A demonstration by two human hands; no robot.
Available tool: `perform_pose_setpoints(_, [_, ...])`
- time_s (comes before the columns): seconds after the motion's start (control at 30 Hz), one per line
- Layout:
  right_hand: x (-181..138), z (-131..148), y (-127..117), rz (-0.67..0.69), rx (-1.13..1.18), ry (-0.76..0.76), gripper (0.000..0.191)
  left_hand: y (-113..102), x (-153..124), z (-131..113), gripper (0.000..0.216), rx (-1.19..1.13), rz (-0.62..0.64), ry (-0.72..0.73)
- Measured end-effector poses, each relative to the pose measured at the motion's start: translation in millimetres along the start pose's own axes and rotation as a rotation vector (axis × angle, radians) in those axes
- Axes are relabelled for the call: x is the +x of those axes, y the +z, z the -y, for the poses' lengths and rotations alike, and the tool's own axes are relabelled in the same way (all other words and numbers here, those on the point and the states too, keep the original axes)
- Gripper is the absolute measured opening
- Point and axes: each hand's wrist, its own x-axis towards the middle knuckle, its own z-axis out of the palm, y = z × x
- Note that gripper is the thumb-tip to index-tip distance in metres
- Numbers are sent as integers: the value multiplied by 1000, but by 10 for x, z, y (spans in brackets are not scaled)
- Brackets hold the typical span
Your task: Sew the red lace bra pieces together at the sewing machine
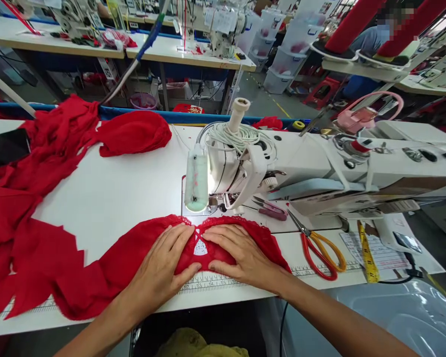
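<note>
A red lace-edged garment piece (130, 248) lies across the white table in front of the sewing machine (226, 168). My left hand (171, 253) rests flat on it, left of a small keyhole gap with crossed straps. On the gap's other side, my right hand (238, 248) presses on the fabric with its fingers stretched out. White shows through the gap between my hands. The lace edge is just in front of the machine's needle area, whose needle I cannot make out. Purple-handled thread snips (273, 210) and scissors with red and orange handles (319, 248) lie to the right.
Red fabric (52, 134) is heaped along the table's left side, beside a black phone (11, 147). A yellow tape measure (367, 255) and a paper sheet (384, 253) lie at right. A printed ruler strip (208, 283) runs along the front edge. Red thread cones (353, 29) stand upper right.
</note>
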Motion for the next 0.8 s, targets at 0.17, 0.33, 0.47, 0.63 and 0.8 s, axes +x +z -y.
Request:
perform_pose_setpoints(0.17, [13, -30, -29, 24, -18, -28, 51, -7, 0, -3, 61, 60, 6, 26])
perform_pose_setpoints(0.33, [33, -41, -50, 42, -36, -47, 53, -14, 20, 14, 62, 111, 15, 40])
perform_pose_setpoints(0.47, [32, -42, -47, 31, -52, -56, 52, -21, 26, 11, 62, 114, 16, 34])
perform_pose_setpoints(0.63, [24, -48, -33, 18, -51, -64, 52, -43, 34, 4, 63, 100, 3, 48])
perform_pose_setpoints(0.8, [22, -44, -32, 19, -50, -60, 52, -45, 47, 6, 60, 72, 14, 37])
